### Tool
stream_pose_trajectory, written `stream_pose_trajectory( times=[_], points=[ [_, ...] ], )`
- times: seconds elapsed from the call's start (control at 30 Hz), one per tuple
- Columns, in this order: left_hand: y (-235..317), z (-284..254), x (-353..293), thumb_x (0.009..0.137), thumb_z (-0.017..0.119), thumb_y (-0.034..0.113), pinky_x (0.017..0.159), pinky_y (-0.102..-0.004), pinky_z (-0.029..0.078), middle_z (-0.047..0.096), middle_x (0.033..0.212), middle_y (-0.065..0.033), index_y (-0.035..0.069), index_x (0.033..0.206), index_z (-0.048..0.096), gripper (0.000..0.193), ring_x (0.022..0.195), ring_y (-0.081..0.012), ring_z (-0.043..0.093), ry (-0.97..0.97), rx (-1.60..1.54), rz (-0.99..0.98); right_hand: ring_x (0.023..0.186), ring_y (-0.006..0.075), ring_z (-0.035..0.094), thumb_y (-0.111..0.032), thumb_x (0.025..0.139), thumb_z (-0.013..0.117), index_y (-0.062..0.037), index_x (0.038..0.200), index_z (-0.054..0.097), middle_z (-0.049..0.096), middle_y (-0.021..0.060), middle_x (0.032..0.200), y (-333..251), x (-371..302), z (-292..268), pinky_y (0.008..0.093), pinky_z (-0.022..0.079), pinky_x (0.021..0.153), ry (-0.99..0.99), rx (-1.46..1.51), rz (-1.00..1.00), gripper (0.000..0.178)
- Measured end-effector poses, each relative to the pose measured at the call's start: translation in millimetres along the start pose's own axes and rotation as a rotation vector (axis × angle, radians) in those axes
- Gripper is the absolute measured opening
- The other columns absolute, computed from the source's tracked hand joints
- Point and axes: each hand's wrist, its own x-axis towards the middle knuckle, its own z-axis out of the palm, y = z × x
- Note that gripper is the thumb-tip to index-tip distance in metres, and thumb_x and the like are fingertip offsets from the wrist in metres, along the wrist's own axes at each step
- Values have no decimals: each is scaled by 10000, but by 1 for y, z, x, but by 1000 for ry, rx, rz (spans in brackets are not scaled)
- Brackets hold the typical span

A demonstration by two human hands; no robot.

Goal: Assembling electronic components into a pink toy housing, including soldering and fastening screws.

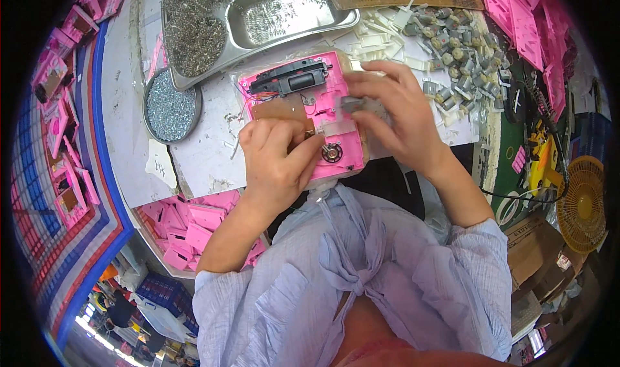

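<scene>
Case, pink (327, 100), sits open on the near edge of the surface (208, 168), right in front of the person. Inside it are a long black part (300, 81), a brown board (278, 111) and a round speaker (332, 152).

The left hand (274, 157) rests over the low left side of the case. Its thumb and first finger come close together by the speaker, but I cannot tell if they pinch anything. The right hand (403, 112) is at the right side. Its fingers curve apart from its thumb, with a grey motor (352, 104) between them. It is blurry, so I cannot tell if they grip it.

My guess is that the step now is putting the motor in its place in the case. The next move seems to need the left hand to keep the case still while the right lines the motor up and pushes gently, minding the thin wires (263, 96). More motors (458, 50) lie in a pile to the right.
</scene>
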Motion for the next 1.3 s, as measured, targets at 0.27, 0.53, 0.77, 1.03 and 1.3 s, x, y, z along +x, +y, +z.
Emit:
stream_pose_trajectory(
  times=[0.27, 0.53, 0.77, 1.03, 1.3],
  points=[
    [-4, -9, -8, 705, 810, 79, 814, -391, 398, 596, 930, -33, 120, 1020, 740, 326, 849, -237, 551, -80, -180, -86, 1191, 385, 453, -155, 783, 795, -103, 1013, 702, 609, 105, 1285, 6, 15, 18, 462, 398, 1022, -53, -136, -44, 254],
    [-47, -7, 8, 745, 824, 125, 810, -400, 402, 649, 945, -73, 82, 1051, 693, 336, 900, -267, 616, 424, -102, -389, 1215, 391, 444, -150, 773, 802, -97, 991, 726, 607, 104, 1297, 0, 19, 16, 465, 403, 1033, -135, -205, -23, 237],
    [-46, -1, -4, 745, 799, 39, 756, -375, 476, 675, 898, -53, 77, 971, 743, 236, 779, -246, 634, 286, -105, -92, 1191, 376, 481, -126, 745, 809, -90, 935, 733, 631, 96, 1252, -13, 33, 3, 460, 433, 1006, -154, -315, -69, 208],
    [-39, -3, -28, 652, 801, 6, 621, -345, 505, 666, 856, -63, 59, 1025, 767, 378, 732, -238, 640, 238, -187, -22, 1242, 374, 495, -63, 648, 830, -144, 977, 733, 630, 62, 1284, -26, 61, 38, 473, 463, 1005, -197, -168, -268, 352],
    [-37, -4, -28, 701, 796, -3, 637, -341, 518, 685, 900, -75, 52, 1035, 761, 341, 756, -240, 656, 272, -209, -27, 1232, 387, 512, -111, 665, 785, -99, 883, 719, 646, 76, 1235, -25, 66, 52, 471, 504, 954, -234, -179, -416, 228]
  ],
)
